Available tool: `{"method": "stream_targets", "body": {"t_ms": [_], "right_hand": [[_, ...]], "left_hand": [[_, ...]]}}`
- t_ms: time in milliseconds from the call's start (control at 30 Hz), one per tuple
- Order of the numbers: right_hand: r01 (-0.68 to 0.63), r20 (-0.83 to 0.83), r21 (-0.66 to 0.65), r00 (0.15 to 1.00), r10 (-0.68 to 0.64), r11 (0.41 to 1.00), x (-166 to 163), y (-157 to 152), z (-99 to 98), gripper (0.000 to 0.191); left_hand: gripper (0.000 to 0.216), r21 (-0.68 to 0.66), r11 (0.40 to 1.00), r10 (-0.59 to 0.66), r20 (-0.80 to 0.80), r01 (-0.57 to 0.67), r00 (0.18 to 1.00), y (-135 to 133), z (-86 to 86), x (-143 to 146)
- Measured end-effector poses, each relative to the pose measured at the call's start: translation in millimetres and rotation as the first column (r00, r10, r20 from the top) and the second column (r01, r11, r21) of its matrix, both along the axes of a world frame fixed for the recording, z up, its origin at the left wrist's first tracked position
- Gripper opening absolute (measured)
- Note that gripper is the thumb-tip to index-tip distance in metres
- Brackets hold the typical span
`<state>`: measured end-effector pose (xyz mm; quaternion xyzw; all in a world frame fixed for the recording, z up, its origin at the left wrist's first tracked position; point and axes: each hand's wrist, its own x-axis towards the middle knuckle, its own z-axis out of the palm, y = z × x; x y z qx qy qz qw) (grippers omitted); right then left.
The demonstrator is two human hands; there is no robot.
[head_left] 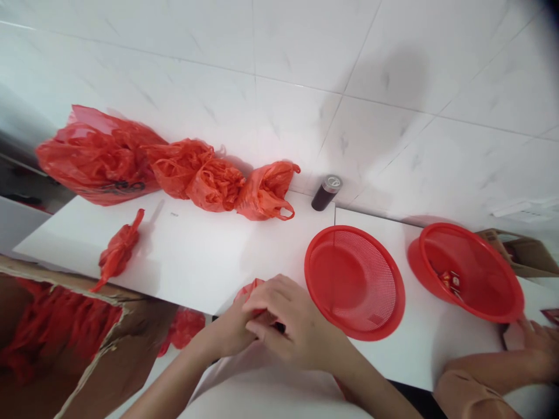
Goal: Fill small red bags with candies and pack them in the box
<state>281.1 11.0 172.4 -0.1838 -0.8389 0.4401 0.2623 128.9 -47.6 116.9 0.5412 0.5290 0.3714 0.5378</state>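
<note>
My left hand (231, 330) and my right hand (301, 326) are together at the table's front edge, close to my body. A small part of a red plastic bag (251, 287) shows beyond my left hand's fingers, and a bit more red shows between the hands. My right hand lies across the left, fingers curled down and thumb bent under. Both hands look closed on the bag; most of it is hidden beneath them. Just right of my hands sits a red mesh basket (321, 309) with nothing visible inside.
Filled red bags (213, 186) line the wall, left of a dark can (325, 195). A knotted red bag (119, 250) lies at left above a cardboard box (131, 343) of red bags. At right, a co-worker's hand (539, 340) is by a red basin (484, 273) holding small packets.
</note>
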Motion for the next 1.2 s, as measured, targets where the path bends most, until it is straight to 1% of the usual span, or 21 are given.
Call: {"method": "stream_targets", "body": {"t_ms": [67, 133, 167, 267, 333, 367, 400, 433, 500, 533, 567, 600, 667, 700, 733, 800, 867, 933, 1000, 1133, 1200], "right_hand": [[0.073, 0.040, -0.084, 0.997, -0.070, 0.994, 4, 6, -11.7, 0.024], [0.134, 0.110, -0.190, 0.987, -0.115, 0.973, 10, 11, -26.1, 0.026], [0.152, 0.135, -0.236, 0.983, -0.122, 0.960, 13, 12, -32.8, 0.023], [0.214, 0.123, -0.292, 0.975, -0.185, 0.932, 19, 8, -43.1, 0.011], [0.251, 0.084, -0.265, 0.968, -0.237, 0.931, 22, 3, -39.4, 0.008], [0.238, 0.076, -0.241, 0.971, -0.226, 0.941, 24, 1, -35.2, 0.009], [0.189, 0.079, -0.210, 0.981, -0.176, 0.959, 26, -2, -30.3, 0.009], [0.111, 0.091, -0.180, 0.991, -0.096, 0.977, 28, -3, -25.7, 0.008], [-0.033, 0.107, -0.138, 0.993, 0.048, 0.990, 29, -2, -20.2, 0.007], [-0.051, 0.100, -0.132, 0.993, 0.065, 0.990, 28, 0, -20.4, 0.007], [-0.024, 0.085, -0.140, 0.996, 0.036, 0.990, 25, 2, -22.5, 0.008], [0.036, 0.074, -0.161, 0.997, -0.024, 0.986, 20, 5, -26.5, 0.010], [0.162, 0.088, -0.218, 0.985, -0.146, 0.962, 10, 11, -37.7, 0.020], [0.199, 0.110, -0.255, 0.978, -0.176, 0.946, 5, 13, -43.8, 0.025], [0.220, 0.134, -0.300, 0.973, -0.187, 0.928, 1, 15, -49.5, 0.029], [0.238, 0.165, -0.411, 0.969, -0.185, 0.880, -4, 15, -58.3, 0.033], [0.214, 0.168, -0.538, 0.975, -0.145, 0.816, -5, 12, -62.8, 0.034], [0.168, 0.138, -0.621, 0.985, -0.104, 0.765, -3, 9, -63.9, 0.030], [0.171, 0.119, -0.645, 0.985, -0.123, 0.745, 0, 5, -63.8, 0.026], [0.301, 0.129, -0.632, 0.950, -0.286, 0.714, 5, 1, -66.4, 0.034], [0.358, 0.116, -0.642, 0.920, -0.375, 0.678, 8, 4, -70.2, 0.035]], "left_hand": [[0.027, -0.142, 0.988, -0.030, 0.157, 0.053, 0.987, 1, -0.4, -4], [0.034, -0.260, 0.964, 0.022, 0.282, 0.054, 0.959, 5, 0.5, -9], [0.035, -0.283, 0.958, 0.047, 0.301, 0.042, 0.953, 7, 1.1, -10], [0.038, -0.269, 0.962, 0.031, 0.264, 0.042, 0.964, 12, 2.1, -12], [0.039, -0.246, 0.969, 0.059, 0.227, -0.002, 0.972, 15, 3.2, -14], [0.038, -0.235, 0.972, 0.078, 0.210, -0.027, 0.975, 16, 4.2, -15], [0.036, -0.225, 0.973, 0.089, 0.192, -0.045, 0.977, 17, 5.4, -17], [0.034, -0.216, 0.975, 0.084, 0.172, -0.045, 0.982, 18, 6.8, -19], [0.027, -0.202, 0.979, 0.027, 0.128, 0.000, 0.991, 18, 9.6, -24], [0.024, -0.185, 0.982, -0.018, 0.104, 0.037, 0.994, 18, 10.6, -26], [0.021, -0.157, 0.985, -0.062, 0.072, 0.073, 0.995, 18, 11.2, -27], [0.018, -0.117, 0.988, -0.102, 0.032, 0.105, 0.994, 18, 11.1, -26], [0.020, -0.025, 0.991, -0.135, -0.079, 0.133, 0.988, 18, 8.8, -24], [0.023, 0.021, 0.993, -0.115, -0.134, 0.119, 0.984, 18, 6.6, -22], [0.026, 0.064, 0.995, -0.068, -0.179, 0.081, 0.981, 19, 3.8, -19], [0.027, 0.168, 0.985, 0.084, -0.237, -0.044, 0.968, 19, -2.1, -15], [0.026, 0.293, 0.944, 0.230, -0.256, -0.152, 0.939, 19, -7.3, -14], [0.028, 0.377, 0.908, 0.295, -0.267, -0.182, 0.918, 17, -10.7, -16], [0.031, 0.380, 0.914, 0.261, -0.284, -0.142, 0.923, 15, -12.7, -19], [0.035, 0.243, 0.970, 0.091, -0.346, -0.005, 0.934, 10, -15.1, -25], [0.033, 0.186, 0.983, 0.074, -0.366, -0.005, 0.928, 7, -16.7, -27]]}}
